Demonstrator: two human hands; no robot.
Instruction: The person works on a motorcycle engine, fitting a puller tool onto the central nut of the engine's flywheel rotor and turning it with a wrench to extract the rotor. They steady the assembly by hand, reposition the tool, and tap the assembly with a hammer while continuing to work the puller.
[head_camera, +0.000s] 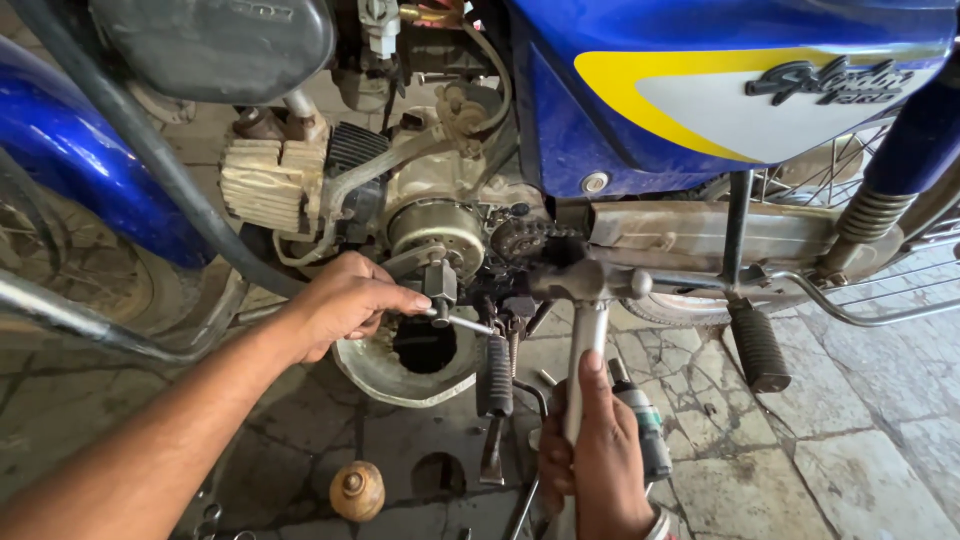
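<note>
1. Steel-headed hammer with a long metal handle (585, 330) is standing upright below the blue motorcycle's side panel (640, 110), its head level with the small toothed chain sprocket (520, 240).
2. Lower down, the handle is disappearing behind the right hand (600, 450), so its end is impossible to make out.
3. Thin silver metal rod (465, 323) is poking out from the left hand's fingertips, just under the dark puller fitting (440, 285) on the round grey rotor (435, 228); how the rod meets the fitting is hard to tell.
4. Motorcycle wheels are getting cut off at both edges, and the engine's top is running out of frame.
5. Cracked grey stone paving (860, 440) is lying underneath, stained darker near the engine.
6. Dished metal engine cover (385, 375) is sitting on the ground below the rotor, and a round brown wooden knob (357, 490) is lying nearer the camera.
7. Black ribbed rubber footpeg (758, 350) is hanging to the right.
8. Left hand (340, 305) is reaching in from lower left, thumb and fingers pinching the rod.
9. Right hand is coming up from the bottom edge, fingers wrapped around the hammer handle, thumb lying along it.
</note>
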